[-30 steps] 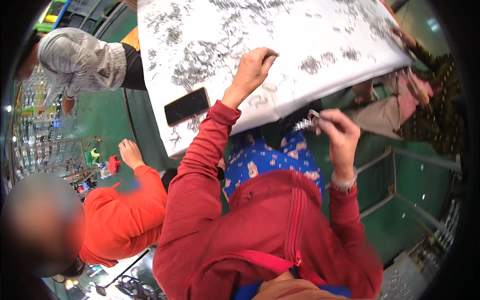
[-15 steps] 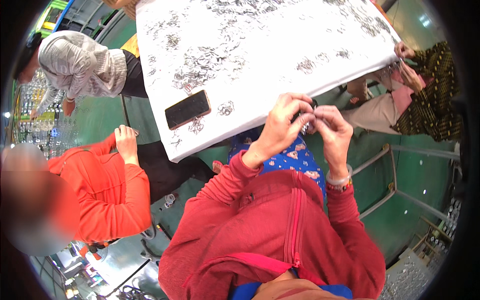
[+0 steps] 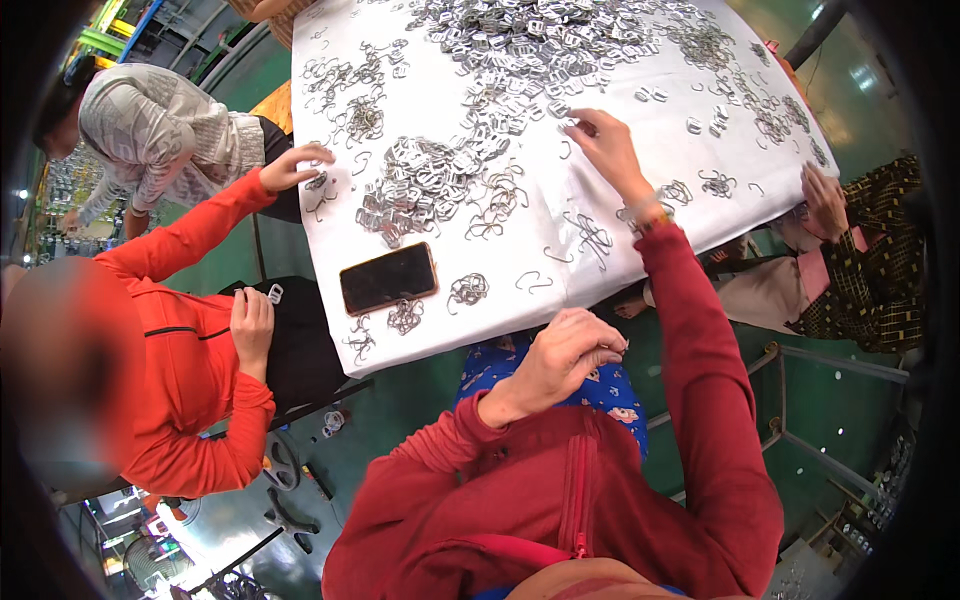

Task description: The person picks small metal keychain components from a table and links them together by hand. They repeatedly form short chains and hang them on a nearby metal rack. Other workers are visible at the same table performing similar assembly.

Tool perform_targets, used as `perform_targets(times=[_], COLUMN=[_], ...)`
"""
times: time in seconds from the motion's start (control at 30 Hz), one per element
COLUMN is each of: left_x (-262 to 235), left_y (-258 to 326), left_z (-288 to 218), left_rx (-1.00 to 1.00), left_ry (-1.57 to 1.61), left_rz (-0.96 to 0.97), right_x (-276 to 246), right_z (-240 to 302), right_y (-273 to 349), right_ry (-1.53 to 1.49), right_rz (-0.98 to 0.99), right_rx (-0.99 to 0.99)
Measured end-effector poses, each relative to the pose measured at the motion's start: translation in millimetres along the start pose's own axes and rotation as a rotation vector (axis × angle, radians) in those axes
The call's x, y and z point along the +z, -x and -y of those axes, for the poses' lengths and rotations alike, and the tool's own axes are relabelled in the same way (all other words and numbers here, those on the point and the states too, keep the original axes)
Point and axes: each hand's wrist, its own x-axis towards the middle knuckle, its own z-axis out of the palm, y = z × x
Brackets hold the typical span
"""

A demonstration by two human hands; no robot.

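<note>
White-covered table (image 3: 440,325) is spreading under the smartphone (image 3: 388,278). Co-worker in orange-red (image 3: 190,310) is leaning in left of the phone, one arm reaching to the table edge. Heap of silver slotted buckles (image 3: 520,60) is lying beyond the phone and trailing off right. Right hand (image 3: 610,150) is reaching beyond and right of the phone, fingertips extending at the heap's edge; can't tell if gripping a buckle. Left hand (image 3: 560,360) is hovering right of the phone, off the table's near side, fingers curling; can't tell what's inside. Bent wire hooks (image 3: 468,289) are clustering just right of the phone.
</note>
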Motion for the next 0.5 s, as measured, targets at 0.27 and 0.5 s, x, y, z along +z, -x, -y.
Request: perform_targets(times=[0.27, 0.5], left_x=[1, 6], left_y=[11, 6], left_z=[4, 9], left_rx=[-0.031, 0.035], left_ry=[-0.012, -0.032], left_rz=[-0.014, -0.059], right_x=[12, -87], right_z=[-37, 74], right_y=[-29, 126], right_ry=[0.134, -0.519], right_rz=[0.043, 0.089], right_rx=[0.094, 0.429])
